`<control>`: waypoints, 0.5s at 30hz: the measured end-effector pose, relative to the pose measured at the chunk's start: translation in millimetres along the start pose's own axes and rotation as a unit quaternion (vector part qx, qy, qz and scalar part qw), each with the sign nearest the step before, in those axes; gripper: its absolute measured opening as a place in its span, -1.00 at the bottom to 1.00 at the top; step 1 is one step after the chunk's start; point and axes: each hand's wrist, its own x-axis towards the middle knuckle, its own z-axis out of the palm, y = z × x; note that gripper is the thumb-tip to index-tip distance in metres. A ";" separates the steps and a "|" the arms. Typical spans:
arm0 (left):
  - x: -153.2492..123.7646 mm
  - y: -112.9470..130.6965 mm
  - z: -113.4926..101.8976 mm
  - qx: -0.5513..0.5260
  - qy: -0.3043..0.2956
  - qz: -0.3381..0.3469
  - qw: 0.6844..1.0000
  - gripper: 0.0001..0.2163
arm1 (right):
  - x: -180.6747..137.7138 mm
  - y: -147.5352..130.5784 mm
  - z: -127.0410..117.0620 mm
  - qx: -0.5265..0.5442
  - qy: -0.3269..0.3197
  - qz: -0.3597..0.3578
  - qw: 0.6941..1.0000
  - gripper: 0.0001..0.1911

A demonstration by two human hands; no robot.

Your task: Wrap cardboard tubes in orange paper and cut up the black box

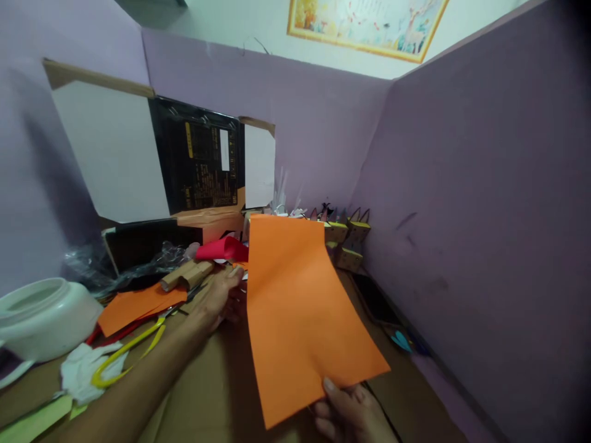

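A large orange paper sheet (300, 307) is held up before me, tilted, its far end slightly curved. My right hand (346, 409) pinches its near edge, thumb on top and fingers underneath. Just left of the sheet is my left hand (226, 298), its thumb apart from the loosely bent fingers and nothing visible between them. Whether its fingertips touch the paper, I cannot tell. Yellow-handled scissors (154, 329) lie beside my left forearm, partly over more orange paper (138, 307). Behind the left hand are folded cardboard pieces (189, 274) and a rolled red sheet (224, 248).
A white pot (46, 314) and crumpled tissue (85, 372) sit at left. An opened black-and-white box (198, 154) leans against the back wall. Small yellow eared boxes (353, 234) stand at the back right, with a dark flat object (373, 298) near the right wall (480, 203).
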 end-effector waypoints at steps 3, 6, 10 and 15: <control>-10.9 -9.1 14.0 -0.025 -0.028 -0.065 0.997 -0.53 | -1.3 0.5 14.4 0.047 -0.019 0.011 0.999 -0.56; -18.1 -14.3 20.8 -0.033 -0.019 -0.096 0.995 -0.48 | -1.5 0.0 15.7 0.066 -0.025 0.021 0.997 -0.52; -17.9 -21.6 21.7 -0.012 0.007 -0.088 0.996 -0.46 | 0.0 0.2 11.1 0.066 -0.049 0.036 0.996 -0.55; -10.5 -33.2 22.8 0.096 0.029 -0.001 0.995 -0.65 | -0.2 2.3 9.1 0.043 -0.096 0.051 0.993 -0.67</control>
